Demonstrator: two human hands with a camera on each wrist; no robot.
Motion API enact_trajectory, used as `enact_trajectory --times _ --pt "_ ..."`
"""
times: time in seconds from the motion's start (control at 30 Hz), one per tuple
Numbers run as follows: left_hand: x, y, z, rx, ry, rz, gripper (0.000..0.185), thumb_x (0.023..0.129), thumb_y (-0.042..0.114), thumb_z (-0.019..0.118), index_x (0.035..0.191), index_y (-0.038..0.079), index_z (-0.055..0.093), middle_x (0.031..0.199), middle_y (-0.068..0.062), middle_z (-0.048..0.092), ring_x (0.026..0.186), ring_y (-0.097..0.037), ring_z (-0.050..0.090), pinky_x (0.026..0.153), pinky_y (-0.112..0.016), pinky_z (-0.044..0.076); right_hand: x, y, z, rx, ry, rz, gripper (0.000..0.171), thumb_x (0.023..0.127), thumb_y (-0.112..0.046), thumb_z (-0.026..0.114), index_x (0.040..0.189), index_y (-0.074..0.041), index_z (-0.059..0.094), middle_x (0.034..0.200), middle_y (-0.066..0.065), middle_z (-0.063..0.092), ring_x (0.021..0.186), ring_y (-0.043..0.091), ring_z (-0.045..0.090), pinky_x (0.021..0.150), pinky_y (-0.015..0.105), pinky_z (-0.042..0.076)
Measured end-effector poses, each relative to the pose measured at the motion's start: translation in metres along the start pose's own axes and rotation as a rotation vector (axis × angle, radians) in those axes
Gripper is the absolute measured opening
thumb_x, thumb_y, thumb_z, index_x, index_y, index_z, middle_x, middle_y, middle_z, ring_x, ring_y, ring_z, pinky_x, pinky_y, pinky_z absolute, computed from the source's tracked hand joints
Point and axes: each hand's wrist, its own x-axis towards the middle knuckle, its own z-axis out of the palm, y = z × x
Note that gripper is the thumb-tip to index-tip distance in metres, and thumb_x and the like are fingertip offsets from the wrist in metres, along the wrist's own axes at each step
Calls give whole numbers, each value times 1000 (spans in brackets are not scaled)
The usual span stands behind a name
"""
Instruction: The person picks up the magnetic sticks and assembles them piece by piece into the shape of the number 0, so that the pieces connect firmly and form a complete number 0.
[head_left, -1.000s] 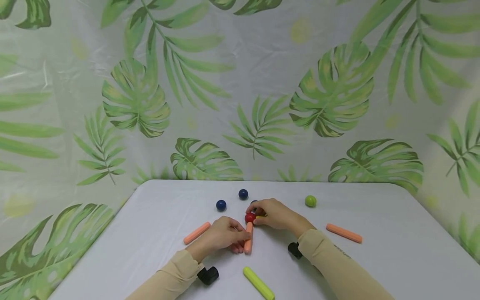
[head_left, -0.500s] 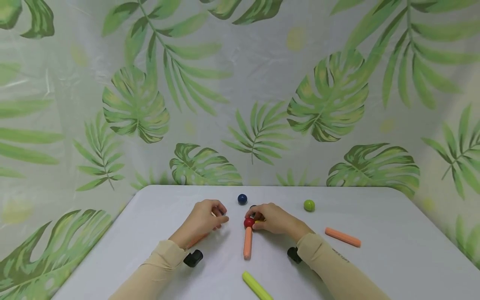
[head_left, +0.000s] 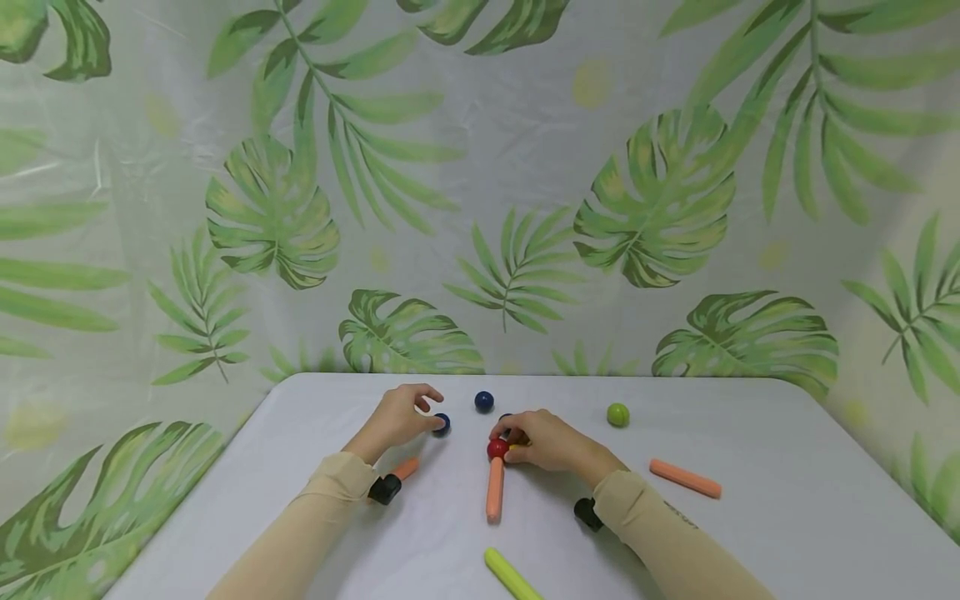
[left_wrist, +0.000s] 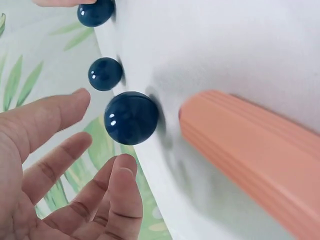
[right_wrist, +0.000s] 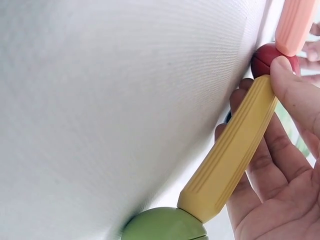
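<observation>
The left hand (head_left: 397,419) lies open, fingers spread around a blue ball (left_wrist: 131,118) on the table (head_left: 750,533), not yet gripping; pinch it squarely. The right hand (head_left: 547,440) holds a yellow stick (right_wrist: 232,150) against the red ball (head_left: 498,449); keep that joint steady.

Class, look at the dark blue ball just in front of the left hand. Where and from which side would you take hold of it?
Probably from above, pinching across its widest middle. The dark blue ball is smooth and round, sitting loose on the white table, so a sideways push may roll it. The left hand lies open beside it, thumb and fingers either side.
</observation>
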Motion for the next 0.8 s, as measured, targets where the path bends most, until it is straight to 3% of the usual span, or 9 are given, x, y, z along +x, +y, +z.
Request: enact_trajectory --times 0.17,0.43,0.8 --pt "7 -3 3 14 -30 -6 37 92 22 86 126 13 76 113 -13 76 102 -29 69 85 -44 58 0 -1 0 2 0 3 29 95 -12 82 121 -23 76 109 1 76 98 15 65 94 43 58" --pt "9 -7 7 -52 -78 -41 39 88 21 90 125 14 78 107 -9 77 92 -22 67 65 -33 56 0 -3 -2 4 -2 -4 29 95 -11 82 122 -21 76 108 2 76 97 16 65 93 44 58" --pt "11 -12 13 -58 -65 -24 34 86 12 90 119 12 80 101 -9 78 89 -20 66 72 -32 53 1 0 0 -11 5 -9 27 96 -11 81 121 -21 77 109 4 77 100 17 67 95 45 58"
